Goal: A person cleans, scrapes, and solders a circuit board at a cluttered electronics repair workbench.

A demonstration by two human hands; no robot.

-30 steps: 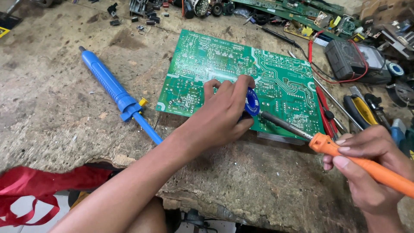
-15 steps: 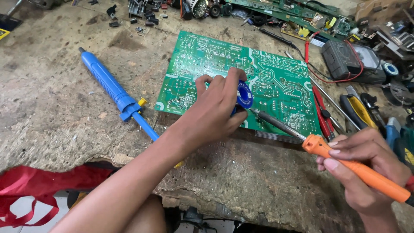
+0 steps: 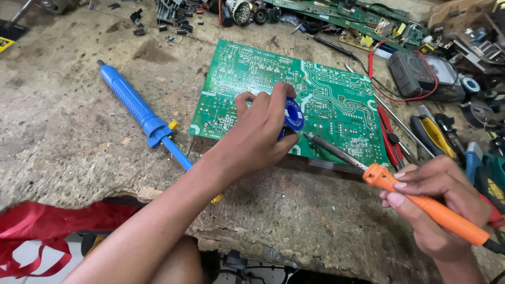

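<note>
- Versus a second ago: left hand [image 3: 260, 134] has shifted a bit up the green circuit board [image 3: 252, 79], and the blue solder spool [image 3: 293, 114] shows more clearly between its fingers; soldering iron tip now sits closer to the spool.
- Left grip: fingers closed around the blue solder spool, holding it over the lower middle of the board, near the board's front edge.
- Right hand [image 3: 439, 202]: grip wrapped on the orange handle of the soldering iron [image 3: 415, 197]; metal tip points up-left, ending just beside the spool over the board.
- Circuit board lies flat on the worn tabletop [image 3: 63, 131], solder side up, pale traces on green, slightly rotated.
- Blue desoldering pump [image 3: 139, 113] lies diagonally left of the board, untouched, same spot as before.
- Right of board: red-handled tool [image 3: 388, 134], yellow-and-black pliers [image 3: 432, 135], dark multimeter [image 3: 413, 73] with red lead looped round it.
- Far edge: more green boards and loose dark parts, too cluttered to sort.
- Labels: small yellow patch on a black object at top-left corner; small yellow tag on the pump collar; print not legible.
- Red cloth [image 3: 47, 226] bottom-left, below the tabletop edge.
</note>
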